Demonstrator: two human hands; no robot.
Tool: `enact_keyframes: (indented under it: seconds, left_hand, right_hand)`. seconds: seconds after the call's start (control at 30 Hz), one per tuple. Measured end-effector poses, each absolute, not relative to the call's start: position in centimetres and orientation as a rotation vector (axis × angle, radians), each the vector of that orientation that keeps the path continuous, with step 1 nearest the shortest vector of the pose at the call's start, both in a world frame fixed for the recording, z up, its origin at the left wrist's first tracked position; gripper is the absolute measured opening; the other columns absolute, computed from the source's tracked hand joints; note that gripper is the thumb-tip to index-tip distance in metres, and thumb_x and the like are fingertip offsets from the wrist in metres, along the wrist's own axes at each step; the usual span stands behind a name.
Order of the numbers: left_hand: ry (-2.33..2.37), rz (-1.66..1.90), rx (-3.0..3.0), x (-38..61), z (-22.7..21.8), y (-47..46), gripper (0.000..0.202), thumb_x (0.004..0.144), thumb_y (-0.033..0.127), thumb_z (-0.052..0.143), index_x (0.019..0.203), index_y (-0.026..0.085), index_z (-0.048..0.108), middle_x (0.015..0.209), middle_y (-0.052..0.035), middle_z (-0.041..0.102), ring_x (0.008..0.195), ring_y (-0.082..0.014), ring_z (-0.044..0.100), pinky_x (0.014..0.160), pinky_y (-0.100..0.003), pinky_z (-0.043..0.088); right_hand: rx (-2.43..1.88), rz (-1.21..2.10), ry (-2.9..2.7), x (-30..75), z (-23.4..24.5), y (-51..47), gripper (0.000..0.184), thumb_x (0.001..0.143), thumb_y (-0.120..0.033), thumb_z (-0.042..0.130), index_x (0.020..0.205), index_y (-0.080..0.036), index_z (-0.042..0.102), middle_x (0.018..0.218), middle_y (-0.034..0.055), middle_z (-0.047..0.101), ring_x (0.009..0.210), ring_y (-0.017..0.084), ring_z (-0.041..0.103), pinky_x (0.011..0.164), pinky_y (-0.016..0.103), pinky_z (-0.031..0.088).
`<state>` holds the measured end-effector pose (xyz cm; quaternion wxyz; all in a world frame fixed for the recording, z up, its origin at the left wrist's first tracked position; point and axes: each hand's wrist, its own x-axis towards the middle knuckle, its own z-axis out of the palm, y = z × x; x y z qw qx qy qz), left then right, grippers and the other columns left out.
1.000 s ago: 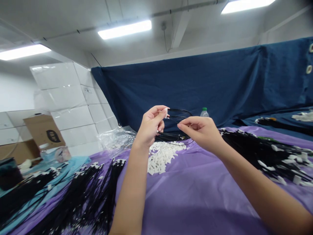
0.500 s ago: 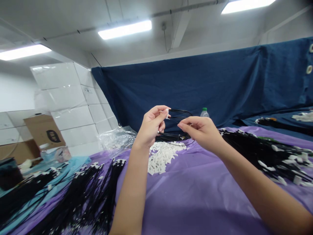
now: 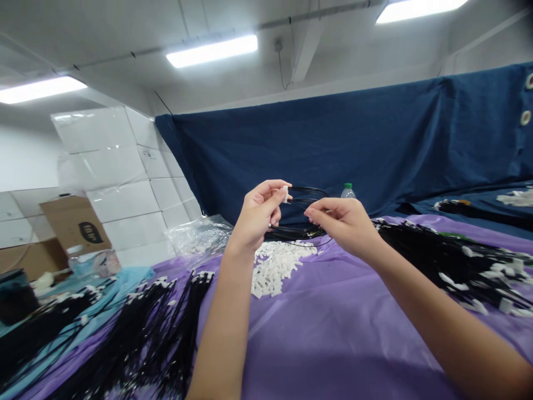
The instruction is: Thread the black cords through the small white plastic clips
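Observation:
My left hand (image 3: 261, 212) pinches a small white plastic connector (image 3: 285, 193) between thumb and fingers. Thin black wires (image 3: 308, 191) run from it and loop round to the right. My right hand (image 3: 339, 219) has its thumb and forefinger pressed together on one of these black wires, a little to the right of the connector. More of the looped wire hangs below, between both hands. Behind and under my left hand lies a heap of white connectors (image 3: 277, 269) on the purple cloth (image 3: 316, 333).
Bundles of black wires with white ends lie at the left (image 3: 154, 316) and the right (image 3: 441, 255). A green-capped bottle (image 3: 348, 191) stands behind my right hand. A clear plastic bag (image 3: 202, 233), a cardboard box (image 3: 77, 222) and stacked white boxes (image 3: 112, 172) are at the left. A blue curtain (image 3: 316, 144) hangs behind.
Both hands keep almost the same place and grip. My right fingertips have shifted very slightly; the wires between the hands have moved a little.

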<state>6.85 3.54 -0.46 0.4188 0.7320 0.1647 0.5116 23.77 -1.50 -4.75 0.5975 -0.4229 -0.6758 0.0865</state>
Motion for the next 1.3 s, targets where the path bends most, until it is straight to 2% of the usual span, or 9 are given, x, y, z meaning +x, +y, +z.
enact_keyframes:
  seconds: [0.2,0.47,0.67,0.73,0.87,1.03,1.3]
  left_hand:
    - [0.411,1.284,1.828,6.9,-0.4,3.4,0.018,0.083,0.034,0.062,0.096,0.021,0.062,0.083,0.0000,0.060,0.039,0.0011,0.036,0.034,-0.015,0.021]
    - [0.407,1.294,1.852,7.0,-0.5,3.5,0.018,0.084,0.034,0.062,0.095,0.020,0.063,0.083,-0.0001,0.061,0.039,0.0012,0.037,0.036,-0.015,0.025]
    - [0.420,1.316,1.945,7.3,-0.6,3.2,0.016,0.083,0.031,0.062,0.094,0.020,0.066,0.082,-0.0008,0.061,0.040,0.0004,0.037,0.037,-0.016,0.028]
    - [0.433,1.320,1.965,7.4,-0.6,3.0,0.016,0.084,0.030,0.061,0.094,0.020,0.066,0.082,-0.0011,0.061,0.040,0.0003,0.037,0.036,-0.016,0.027]
    - [0.423,1.325,1.938,7.5,-0.6,3.1,0.017,0.085,0.031,0.060,0.096,0.019,0.064,0.081,-0.0008,0.060,0.040,0.0003,0.037,0.037,-0.016,0.029]
    - [0.406,1.294,1.910,7.5,-0.7,3.2,0.018,0.085,0.034,0.060,0.095,0.019,0.062,0.078,0.0005,0.056,0.041,0.0002,0.037,0.037,-0.016,0.029]
    - [0.441,1.271,1.932,7.6,-0.7,2.8,0.019,0.084,0.035,0.061,0.094,0.018,0.063,0.078,-0.0001,0.057,0.040,0.0006,0.036,0.037,-0.015,0.028]
  right_hand:
    - [-0.968,0.199,-1.569,23.8,-4.7,-1.6,0.024,0.082,-0.035,0.059,0.073,-0.015,0.069,0.065,0.0032,0.062,0.054,0.010,0.048,0.049,0.023,0.033]
    - [-0.975,0.220,-1.546,23.7,-4.8,-1.5,0.025,0.082,-0.036,0.060,0.073,-0.015,0.068,0.063,0.0027,0.059,0.053,0.009,0.046,0.048,0.023,0.031]
    - [-0.941,0.431,-1.495,23.6,-5.1,-0.9,0.026,0.082,-0.038,0.058,0.071,-0.015,0.064,0.054,-0.0020,0.045,0.047,0.007,0.033,0.045,0.022,0.023]
    - [-0.935,0.443,-1.487,23.5,-5.2,-0.7,0.026,0.083,-0.038,0.057,0.072,-0.015,0.063,0.055,-0.0019,0.046,0.047,0.007,0.032,0.045,0.022,0.023]
    - [-0.983,0.106,-1.516,23.0,-5.4,-1.0,0.024,0.087,-0.034,0.052,0.076,-0.016,0.062,0.062,0.0002,0.055,0.049,0.008,0.039,0.049,0.023,0.029]
    - [-1.020,-0.444,-1.549,22.7,-5.5,-1.3,0.023,0.091,-0.030,0.050,0.075,-0.017,0.060,0.064,-0.0008,0.056,0.052,0.007,0.041,0.055,0.023,0.031]
    - [-1.049,-0.531,-1.605,22.6,-5.7,-1.3,0.027,0.093,-0.030,0.046,0.073,-0.017,0.058,0.066,0.0006,0.055,0.057,0.009,0.044,0.057,0.023,0.030]
